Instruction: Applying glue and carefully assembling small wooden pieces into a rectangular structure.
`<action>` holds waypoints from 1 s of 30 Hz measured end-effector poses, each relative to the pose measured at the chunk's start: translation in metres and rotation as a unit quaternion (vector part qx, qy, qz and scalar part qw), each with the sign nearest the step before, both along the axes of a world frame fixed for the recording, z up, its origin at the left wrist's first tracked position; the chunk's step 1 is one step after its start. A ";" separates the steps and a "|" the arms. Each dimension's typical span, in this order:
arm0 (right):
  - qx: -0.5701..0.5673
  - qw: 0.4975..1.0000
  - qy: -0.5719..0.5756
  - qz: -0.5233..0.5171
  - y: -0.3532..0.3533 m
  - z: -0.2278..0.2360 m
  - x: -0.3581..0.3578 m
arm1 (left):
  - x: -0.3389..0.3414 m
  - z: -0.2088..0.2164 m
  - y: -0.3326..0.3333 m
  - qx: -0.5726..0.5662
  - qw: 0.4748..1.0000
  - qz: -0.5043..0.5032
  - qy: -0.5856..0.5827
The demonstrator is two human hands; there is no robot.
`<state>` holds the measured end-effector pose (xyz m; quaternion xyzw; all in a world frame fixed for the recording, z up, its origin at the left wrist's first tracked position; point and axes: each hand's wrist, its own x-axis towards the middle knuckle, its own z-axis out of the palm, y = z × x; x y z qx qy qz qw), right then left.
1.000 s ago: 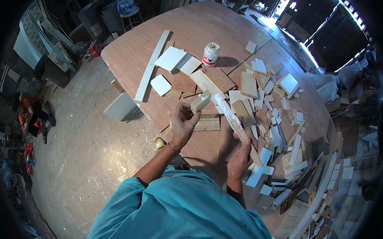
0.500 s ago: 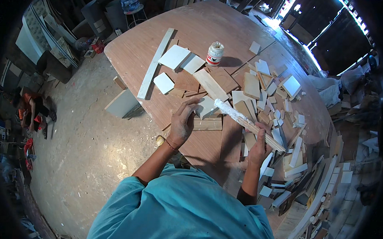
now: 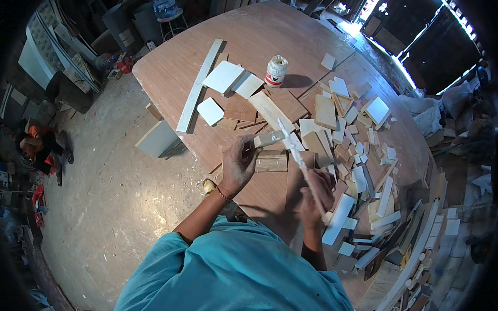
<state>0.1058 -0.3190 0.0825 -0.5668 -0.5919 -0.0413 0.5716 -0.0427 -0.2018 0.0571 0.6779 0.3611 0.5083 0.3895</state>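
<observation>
My left hand pinches a small wooden block between thumb and fingers, held over the table with a narrow side turned up. Closed around the lower part of a thin wooden stick is my right hand, slightly blurred. White paste coats the stick's far end, which is at the block's right end; a white smear shows there. Beyond both hands stands an open glue jar, white and red with a crusted rim. Below the held block lies a ridged wood piece.
The brown table carries a long pale strip, white-faced boards and a heap of wood offcuts on the right. A board leans by the table's left side. A person sits at far left.
The block in my left hand has tilted from its flat face to its edge. My right hand has moved left and nearer me, turning the stick edge-on and steeper against the block.
</observation>
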 end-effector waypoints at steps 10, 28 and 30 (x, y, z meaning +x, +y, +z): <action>-0.039 0.982 -0.183 -0.018 -0.004 -0.003 -0.008 | -0.004 0.001 0.008 0.010 0.998 0.049 0.023; -0.015 0.982 -0.184 0.028 -0.007 0.014 -0.022 | -0.003 -0.020 0.010 -0.017 0.998 0.049 -0.021; -0.020 0.979 -0.203 0.022 -0.007 0.016 -0.021 | -0.004 -0.019 0.008 -0.032 0.998 0.043 -0.035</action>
